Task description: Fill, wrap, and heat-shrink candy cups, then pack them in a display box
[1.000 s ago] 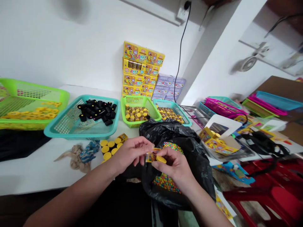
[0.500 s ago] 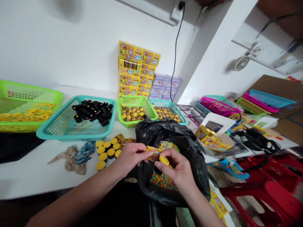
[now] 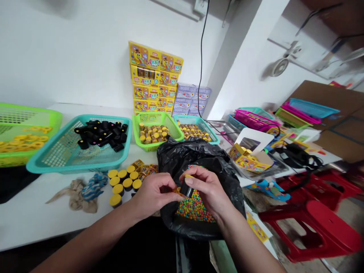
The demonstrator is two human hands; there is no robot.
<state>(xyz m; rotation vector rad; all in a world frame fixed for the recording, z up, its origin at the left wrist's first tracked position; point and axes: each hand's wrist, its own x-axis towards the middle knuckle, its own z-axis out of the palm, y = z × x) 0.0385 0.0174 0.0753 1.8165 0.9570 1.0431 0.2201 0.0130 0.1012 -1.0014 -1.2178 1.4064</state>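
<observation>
My right hand [image 3: 209,189] grips a small black cup [image 3: 187,188] with a yellow lid, held tilted over the candy balls. Pinched in the fingers of my left hand [image 3: 156,192] is a yellow printed label [image 3: 177,190], mostly hidden and close against the cup's side. Below both hands, a black plastic bag [image 3: 169,223] lies open around many coloured candy balls [image 3: 195,206]. Several yellow-lidded black cups [image 3: 118,189] stand on the table left of my left hand, with more printed labels [image 3: 147,170] just behind them.
Behind the bag are a green basket [image 3: 178,132] and a teal basket [image 3: 214,138] of small filled cups. Black cups [image 3: 105,132] lie in a larger teal basket [image 3: 42,161]. Rags [image 3: 82,193] lie at left; an opened yellow box [image 3: 253,163] and red stools [image 3: 321,223] are at right.
The cup has turned from lid facing me to its black side showing, and has come against the label. The label has tipped mostly out of sight. The whole view has shifted slightly.
</observation>
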